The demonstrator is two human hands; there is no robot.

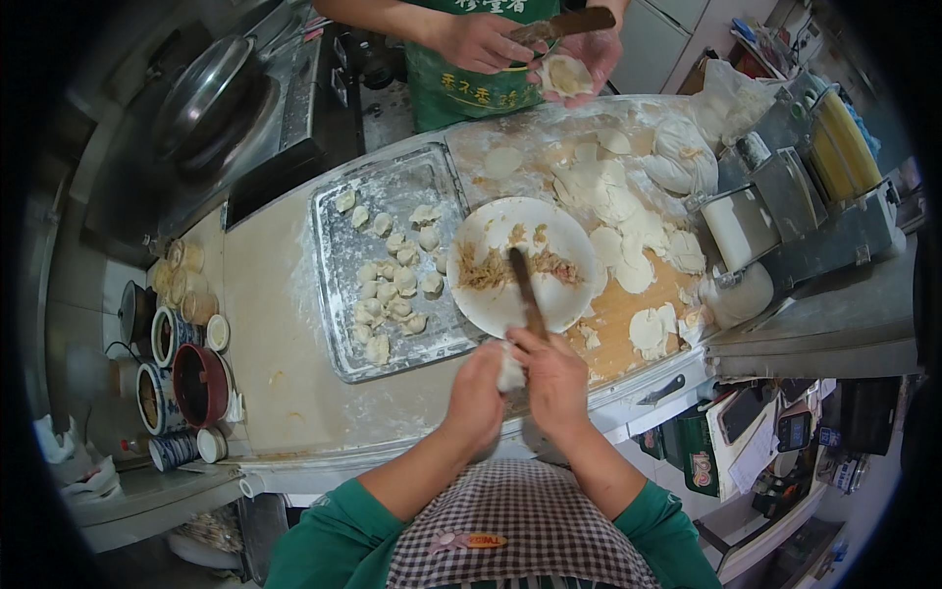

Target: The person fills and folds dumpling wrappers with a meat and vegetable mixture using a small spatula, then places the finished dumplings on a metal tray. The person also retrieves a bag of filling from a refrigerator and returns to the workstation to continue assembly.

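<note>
Both my hands meet just in front of a white bowl (478, 316) of ground meat filling (482, 272). My left hand (477, 390) is closed around a pale dough dumpling (511, 370). With my right hand (553, 379) I grip a wooden spatula (525, 283), whose blade reaches over the bowl; the fingers of that hand also touch the dumpling. Left of the bowl, a floured metal tray (342, 294) carries several folded dumplings (397, 283). Round dough wrappers (634, 271) lie scattered and overlapping to the bowl's right.
Across the table a co-worker's hands (489, 43) hold another spatula (574, 23) and a filled wrapper (567, 76). A dough-rolling machine (765, 213) stands at the right, beside a plastic bag of dough (683, 156). Jars and a red pot (200, 386) line the left end.
</note>
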